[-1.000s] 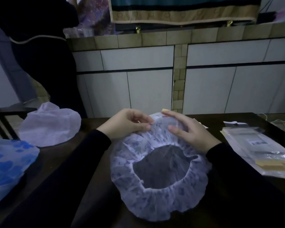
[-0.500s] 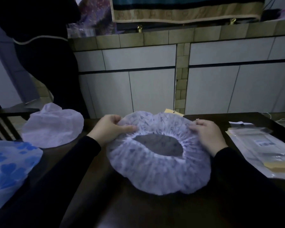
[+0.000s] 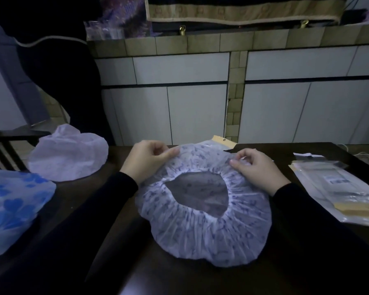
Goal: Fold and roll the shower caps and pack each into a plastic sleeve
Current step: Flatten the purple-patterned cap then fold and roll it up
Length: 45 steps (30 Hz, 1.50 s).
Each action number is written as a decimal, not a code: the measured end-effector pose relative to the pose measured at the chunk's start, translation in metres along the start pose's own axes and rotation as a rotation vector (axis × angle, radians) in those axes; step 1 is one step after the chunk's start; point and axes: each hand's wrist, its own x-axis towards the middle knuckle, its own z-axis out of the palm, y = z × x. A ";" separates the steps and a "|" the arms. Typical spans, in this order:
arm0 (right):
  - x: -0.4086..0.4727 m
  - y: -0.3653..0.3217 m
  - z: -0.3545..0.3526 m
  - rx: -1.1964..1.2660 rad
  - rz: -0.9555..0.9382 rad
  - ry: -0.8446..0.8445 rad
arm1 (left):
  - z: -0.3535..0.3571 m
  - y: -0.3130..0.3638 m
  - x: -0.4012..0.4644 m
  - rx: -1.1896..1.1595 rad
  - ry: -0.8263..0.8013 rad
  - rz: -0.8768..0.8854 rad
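Patterned shower cap [image 3: 202,237] lies at table [image 3: 162,279] centre, elastic opening facing up. Left hand [image 3: 146,161] pinches far rim at 11 o'clock, thumb against curled fingers. Right hand [image 3: 257,169] pinches rim at 1 o'clock, fingers curled on gathered edge. Plastic sleeves [image 3: 337,186] stacked at 3 o'clock (card headers showing). Plain pale cap [image 3: 69,155] at 10 o'clock; blue-heart cap [image 3: 11,205] at 9 o'clock.
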 end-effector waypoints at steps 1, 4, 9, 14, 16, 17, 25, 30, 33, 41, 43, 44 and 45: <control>-0.001 0.000 0.000 -0.051 0.034 -0.021 | 0.000 0.000 -0.001 0.045 0.018 -0.014; -0.009 -0.004 0.001 -0.316 0.101 -0.040 | -0.003 0.011 -0.006 0.140 0.011 -0.031; -0.032 -0.026 0.005 -0.676 -0.289 0.197 | -0.013 0.028 -0.034 0.147 -0.007 -0.132; -0.048 -0.029 0.037 -0.613 -0.212 -0.266 | 0.006 0.030 -0.080 0.075 -0.074 -0.200; -0.050 -0.020 0.047 -0.660 -0.137 -0.350 | 0.014 0.030 -0.092 0.161 -0.202 -0.210; -0.051 -0.016 0.050 -0.684 -0.110 -0.381 | 0.018 0.026 -0.096 0.237 -0.265 -0.192; -0.060 -0.012 0.040 -0.854 0.112 -0.540 | 0.008 -0.012 -0.083 0.637 -0.759 -0.034; -0.068 -0.043 0.033 -1.039 -0.101 -0.222 | -0.014 0.009 -0.072 0.539 -0.667 -0.035; -0.058 -0.052 0.028 -0.827 -0.343 -0.173 | -0.016 0.033 -0.077 0.537 -0.360 -0.077; -0.056 -0.035 0.046 -0.875 -0.321 -0.588 | 0.025 0.024 -0.103 0.545 -0.620 -0.178; -0.059 -0.042 0.045 -0.971 -0.375 -0.439 | 0.011 0.007 -0.089 0.595 -0.656 -0.010; -0.059 -0.045 0.045 -0.998 -0.388 -0.357 | 0.004 0.001 -0.082 0.632 -0.640 0.071; -0.059 -0.045 0.048 -1.013 -0.400 -0.281 | -0.002 -0.002 -0.077 0.661 -0.605 0.129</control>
